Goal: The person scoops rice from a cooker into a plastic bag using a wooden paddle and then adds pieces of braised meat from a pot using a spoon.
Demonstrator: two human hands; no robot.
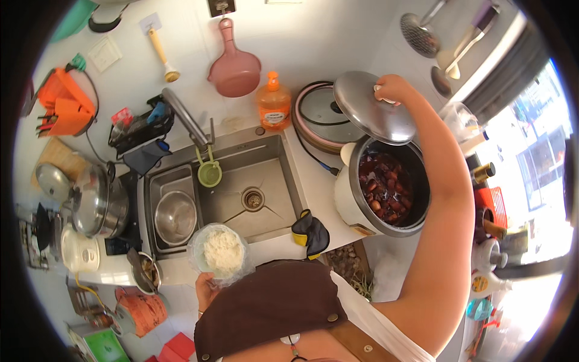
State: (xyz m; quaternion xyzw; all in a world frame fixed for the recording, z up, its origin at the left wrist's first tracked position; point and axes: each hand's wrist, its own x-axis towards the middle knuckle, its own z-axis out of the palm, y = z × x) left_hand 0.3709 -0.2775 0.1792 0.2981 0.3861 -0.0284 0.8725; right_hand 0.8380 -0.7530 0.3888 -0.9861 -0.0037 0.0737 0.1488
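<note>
My right hand (393, 90) is closed round the knob of a domed metal lid (367, 108), tilted up over the back rim of a deep white-sided cooking pot (345, 199). Inside the uncovered pot lies a dark reddish-brown stew (386, 190) with chunky pieces. At the sink's front edge, my left hand (207, 291) grips the near side of a clear bowl (243, 265), which seems to have plastic film about it. White, rice-like food (223, 251) fills the bowl. My body hides part of the left hand.
A steel sink (280, 187) holds a metal basin (175, 217) and a green ladle-like scoop (210, 174). Behind it stands an orange soap bottle (273, 105). A black-and-yellow cloth item (311, 233) lies on the counter edge. Lidded metal pots (93, 202) stand left; bottles (482, 173) line the right.
</note>
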